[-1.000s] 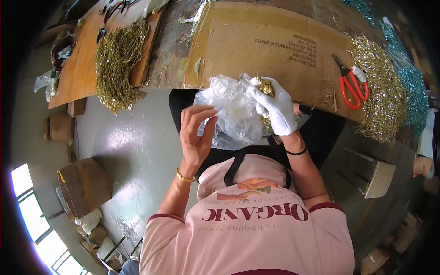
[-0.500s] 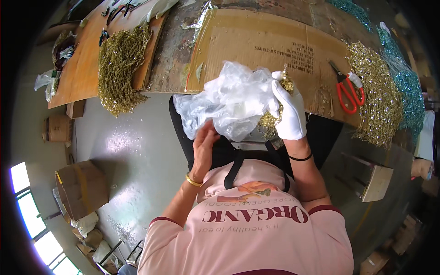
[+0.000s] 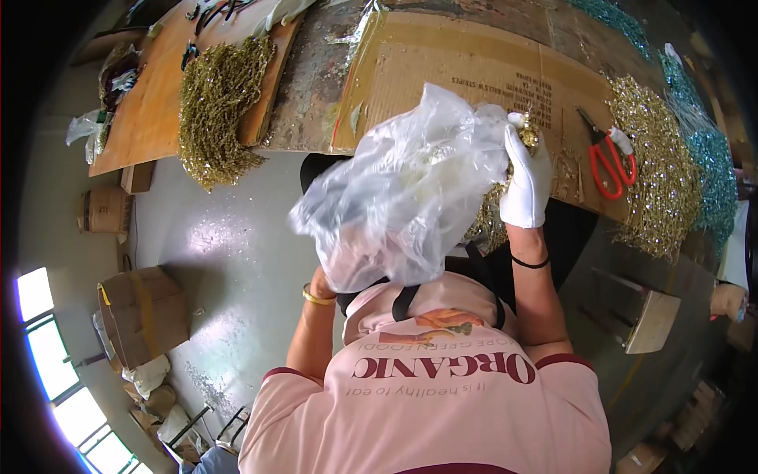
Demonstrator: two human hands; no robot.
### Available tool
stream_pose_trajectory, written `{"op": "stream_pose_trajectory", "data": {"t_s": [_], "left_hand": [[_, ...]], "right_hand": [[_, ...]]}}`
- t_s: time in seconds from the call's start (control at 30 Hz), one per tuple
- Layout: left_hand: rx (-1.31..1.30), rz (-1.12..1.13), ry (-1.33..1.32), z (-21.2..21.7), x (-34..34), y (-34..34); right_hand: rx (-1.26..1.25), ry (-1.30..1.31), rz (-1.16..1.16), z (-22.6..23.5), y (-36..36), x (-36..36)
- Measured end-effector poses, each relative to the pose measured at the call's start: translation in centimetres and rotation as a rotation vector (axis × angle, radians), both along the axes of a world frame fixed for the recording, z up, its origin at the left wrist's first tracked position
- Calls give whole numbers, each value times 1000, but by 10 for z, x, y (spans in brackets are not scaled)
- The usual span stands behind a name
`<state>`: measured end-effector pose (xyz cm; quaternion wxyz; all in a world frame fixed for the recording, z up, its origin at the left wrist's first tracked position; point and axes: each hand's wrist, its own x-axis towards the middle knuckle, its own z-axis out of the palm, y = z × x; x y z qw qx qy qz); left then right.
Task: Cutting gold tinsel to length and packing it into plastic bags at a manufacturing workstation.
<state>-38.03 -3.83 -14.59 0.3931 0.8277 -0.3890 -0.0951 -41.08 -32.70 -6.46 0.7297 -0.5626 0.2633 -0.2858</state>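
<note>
A crumpled clear plastic bag (image 3: 403,189) spreads over my lap, in front of the table edge. My left hand (image 3: 322,281) is at the bag's lower left; only its wrist side shows plainly, and the fingers are a blur through the plastic. In its white glove, my right hand (image 3: 527,182) is closed around a bunch of gold glitter strands (image 3: 491,217). Some gold shows above the thumb, and more hangs below the palm. The bag's right side lies against this glove; whether its fingers also grip the bag is hidden.
Cardboard (image 3: 442,63) covers the table ahead. Red-handled scissors (image 3: 609,162) lie on its right, beside gold (image 3: 655,174) and teal (image 3: 711,170) tinsel bundles. Another gold bundle (image 3: 221,110) hangs off an orange board (image 3: 150,118). A carton (image 3: 146,316) stands on the floor at left.
The bag has been spread wider and now covers my left hand, which was bare beside it with bent fingers. My right hand keeps the gold strands and sits slightly farther right in the picture.
</note>
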Motion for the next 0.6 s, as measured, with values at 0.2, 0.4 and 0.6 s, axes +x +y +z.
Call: {"op": "stream_pose_trajectory", "data": {"t_s": [0.2,0.4,0.6], "left_hand": [[-429,168,836,26,3,-39],[-305,158,744,34,13,-39],[-172,208,610,37,28,-48]], "right_hand": [[-149,36,3,0,9,-2],[-425,38,177,-15,9,-4],[-79,50,-137,-3,-8,-18]]}}
